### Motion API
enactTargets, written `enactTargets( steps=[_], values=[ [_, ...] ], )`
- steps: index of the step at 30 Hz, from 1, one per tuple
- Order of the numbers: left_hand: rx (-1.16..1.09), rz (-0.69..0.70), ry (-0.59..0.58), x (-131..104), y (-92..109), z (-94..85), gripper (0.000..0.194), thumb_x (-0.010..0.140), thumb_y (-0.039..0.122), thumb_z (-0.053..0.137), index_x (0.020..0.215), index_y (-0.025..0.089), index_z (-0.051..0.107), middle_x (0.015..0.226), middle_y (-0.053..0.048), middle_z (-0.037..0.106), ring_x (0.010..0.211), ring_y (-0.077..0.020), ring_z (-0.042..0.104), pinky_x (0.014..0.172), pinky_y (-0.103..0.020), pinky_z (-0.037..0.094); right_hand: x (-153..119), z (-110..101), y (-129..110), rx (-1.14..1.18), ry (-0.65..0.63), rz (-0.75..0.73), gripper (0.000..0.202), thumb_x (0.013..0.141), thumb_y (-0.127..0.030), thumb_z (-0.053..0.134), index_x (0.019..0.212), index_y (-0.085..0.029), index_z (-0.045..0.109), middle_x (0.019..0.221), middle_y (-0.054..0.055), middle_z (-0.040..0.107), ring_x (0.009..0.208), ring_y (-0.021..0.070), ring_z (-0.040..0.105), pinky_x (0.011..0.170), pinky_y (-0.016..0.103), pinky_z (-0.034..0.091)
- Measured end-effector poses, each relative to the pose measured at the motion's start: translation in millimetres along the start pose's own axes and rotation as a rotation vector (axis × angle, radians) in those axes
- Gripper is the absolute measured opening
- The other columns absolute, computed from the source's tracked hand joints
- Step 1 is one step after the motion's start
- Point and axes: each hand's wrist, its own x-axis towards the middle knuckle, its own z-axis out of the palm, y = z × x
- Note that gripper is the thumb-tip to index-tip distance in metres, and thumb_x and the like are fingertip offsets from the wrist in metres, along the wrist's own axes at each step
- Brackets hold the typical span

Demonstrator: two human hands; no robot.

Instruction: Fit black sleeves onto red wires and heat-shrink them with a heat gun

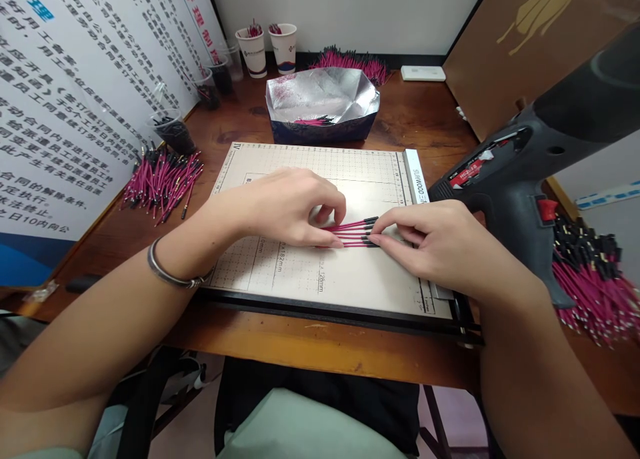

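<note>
A small row of dark red wires [353, 234] with black sleeved ends lies side by side on a cream paper trimmer board [295, 272]. My left hand [295, 209], with a bracelet at the wrist, rests over their left ends. Its fingers are curled and its thumb presses along the lowest wires, while the wires' far ends are hidden under the palm. At the opposite end my right hand [425, 239] pinches the black sleeves between thumb and forefinger. The trimmer's metal strip [414, 172] runs along the board's right side.
A foil-lined bag [323, 105] holding some wires stands behind the board. Wire piles lie at left [163, 182], back [350, 64] and right [597, 279]. Paper cups [251, 53] and plastic cups stand back left. A dark heat gun [525, 159] looms on the right.
</note>
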Motion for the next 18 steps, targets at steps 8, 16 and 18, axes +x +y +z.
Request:
enactTargets(
  steps=[8, 16, 18],
  values=[
    [0.058, -0.014, -0.029, -0.1, 0.4, 1.2, 0.031, 0.079, 0.046, 0.079, 0.089, 0.018, 0.07, 0.077, 0.001, 0.068, 0.063, -0.0114, 0.055, 0.061, -0.025, 0.032, -1.5, -3.4, -2.3, -0.01, -0.036, 0.082, 0.032, 0.081, -0.044, 0.069, 0.104, -0.023, 0.077, 0.051, -0.009, 0.03, 0.048, 0.0081, 0.029, 0.056, 0.027, 0.027],
    [0.056, -0.007, -0.02, -0.2, 1.2, 0.6, 0.019, 0.083, 0.037, 0.074, 0.088, 0.019, 0.07, 0.078, 0.001, 0.07, 0.063, -0.0118, 0.056, 0.061, -0.026, 0.032, 0.2, -5.5, -4.2, -0.083, -0.091, 0.111, 0.028, 0.08, -0.042, 0.068, 0.1, -0.025, 0.078, 0.048, -0.009, 0.03, 0.046, 0.0085, 0.03, 0.058, 0.027, 0.027],
    [0.062, -0.008, -0.01, -0.2, 1.6, 1.1, 0.016, 0.084, 0.035, 0.072, 0.088, 0.019, 0.07, 0.077, 0.001, 0.071, 0.062, -0.0118, 0.057, 0.061, -0.026, 0.033, 0.1, -5.1, -4.0, -0.07, -0.094, 0.119, 0.027, 0.08, -0.043, 0.067, 0.098, -0.026, 0.078, 0.048, -0.009, 0.03, 0.046, 0.0085, 0.029, 0.057, 0.027, 0.027]
  ],
)
